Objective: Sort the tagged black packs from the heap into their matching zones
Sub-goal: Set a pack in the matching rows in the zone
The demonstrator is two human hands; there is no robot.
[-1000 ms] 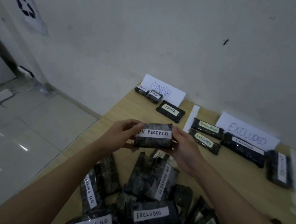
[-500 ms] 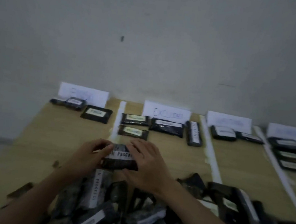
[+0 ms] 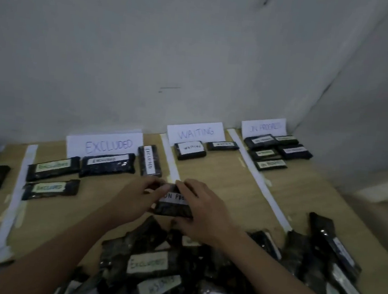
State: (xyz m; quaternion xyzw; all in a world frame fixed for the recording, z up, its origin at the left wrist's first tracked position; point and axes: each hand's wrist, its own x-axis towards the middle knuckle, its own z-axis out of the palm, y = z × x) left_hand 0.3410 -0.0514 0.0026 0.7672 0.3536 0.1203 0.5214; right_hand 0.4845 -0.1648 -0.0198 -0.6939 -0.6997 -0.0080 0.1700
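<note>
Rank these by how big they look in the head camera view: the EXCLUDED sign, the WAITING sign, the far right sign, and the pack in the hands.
1. EXCLUDED sign, largest.
2. WAITING sign.
3. Far right sign, reading roughly IN PROGRESS, and the held pack: unsure, since both hands cover part of the pack and it lies nearer the camera.

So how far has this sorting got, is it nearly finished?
Not nearly. Done: four packs lie by the EXCLUDED sign, two by the WAITING sign, about five by the ON PROGRESS sign. In hand: the left hand and right hand hold an ON PROGRESS pack, not yet in its zone. Left: the big heap in front.
</note>
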